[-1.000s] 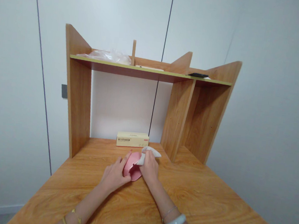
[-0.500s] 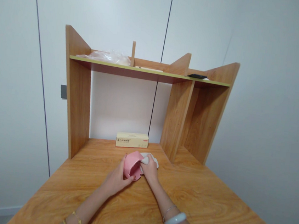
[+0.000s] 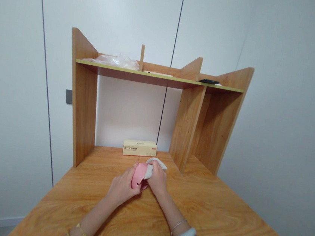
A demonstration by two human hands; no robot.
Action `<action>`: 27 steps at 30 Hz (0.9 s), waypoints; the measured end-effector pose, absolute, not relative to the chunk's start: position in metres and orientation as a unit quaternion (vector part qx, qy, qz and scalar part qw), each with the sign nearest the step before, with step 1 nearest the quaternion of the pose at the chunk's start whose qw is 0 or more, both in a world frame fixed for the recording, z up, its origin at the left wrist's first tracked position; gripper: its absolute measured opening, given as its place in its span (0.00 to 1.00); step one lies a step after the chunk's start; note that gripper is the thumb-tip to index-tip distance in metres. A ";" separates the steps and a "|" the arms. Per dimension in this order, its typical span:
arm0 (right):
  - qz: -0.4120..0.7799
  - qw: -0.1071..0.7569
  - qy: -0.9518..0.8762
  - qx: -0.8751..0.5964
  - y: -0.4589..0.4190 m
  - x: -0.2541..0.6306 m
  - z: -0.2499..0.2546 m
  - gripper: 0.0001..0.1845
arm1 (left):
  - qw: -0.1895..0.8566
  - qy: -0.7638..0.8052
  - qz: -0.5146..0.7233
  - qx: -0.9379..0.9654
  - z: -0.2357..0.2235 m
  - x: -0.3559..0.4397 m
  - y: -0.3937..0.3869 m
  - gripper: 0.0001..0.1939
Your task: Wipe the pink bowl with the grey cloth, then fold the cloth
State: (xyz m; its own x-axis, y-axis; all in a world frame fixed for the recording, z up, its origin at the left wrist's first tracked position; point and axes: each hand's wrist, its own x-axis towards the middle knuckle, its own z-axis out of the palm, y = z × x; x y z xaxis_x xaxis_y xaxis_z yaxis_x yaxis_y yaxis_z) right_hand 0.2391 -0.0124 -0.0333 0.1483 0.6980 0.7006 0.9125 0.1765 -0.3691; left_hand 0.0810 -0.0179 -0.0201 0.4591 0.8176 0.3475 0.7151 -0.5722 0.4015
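My left hand is closed around a small pink bowl, tipped on its side just above the wooden desk. My right hand grips a white cloth and presses it against the bowl's rim and inside. Both hands meet at the middle of the desk, in front of the shelf unit.
A beige cardboard box lies at the back of the desk under the wooden shelf unit. On the top shelf rest a crumpled clear plastic bag and a flat black object. White wall panels stand behind.
The pink bowl has turned in my left hand, showing more of its side. My right hand shifted the cloth over the rim. Both hands stay at the same spot.
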 end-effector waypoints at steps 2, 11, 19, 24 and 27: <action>-0.088 0.422 -0.618 -0.658 -0.010 0.242 -0.036 0.04 | 0.112 0.458 0.280 0.836 -0.027 0.083 -0.014 0.38; -0.001 0.416 -0.544 -0.728 0.003 0.252 -0.048 0.09 | 0.226 0.385 0.368 0.815 -0.050 0.081 0.002 0.38; -0.187 0.431 -0.645 -0.603 -0.009 0.241 -0.037 0.06 | 0.146 0.432 0.321 0.830 -0.032 0.079 -0.008 0.35; -0.209 0.464 -0.673 -0.536 -0.008 0.239 -0.039 0.08 | 0.152 0.424 0.329 0.830 -0.031 0.081 -0.008 0.34; -0.177 0.507 -0.650 -0.538 -0.005 0.239 -0.040 0.08 | 0.163 0.412 0.356 0.823 -0.033 0.083 -0.008 0.33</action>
State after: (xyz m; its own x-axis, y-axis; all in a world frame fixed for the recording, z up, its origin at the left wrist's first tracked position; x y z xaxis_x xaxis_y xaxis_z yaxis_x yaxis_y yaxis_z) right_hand 0.2386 -0.0050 -0.0401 0.0926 0.5194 0.8495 0.8786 0.3589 -0.3152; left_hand 0.0833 -0.0076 -0.0328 0.4076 0.7934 0.4522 0.5616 -0.6082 0.5609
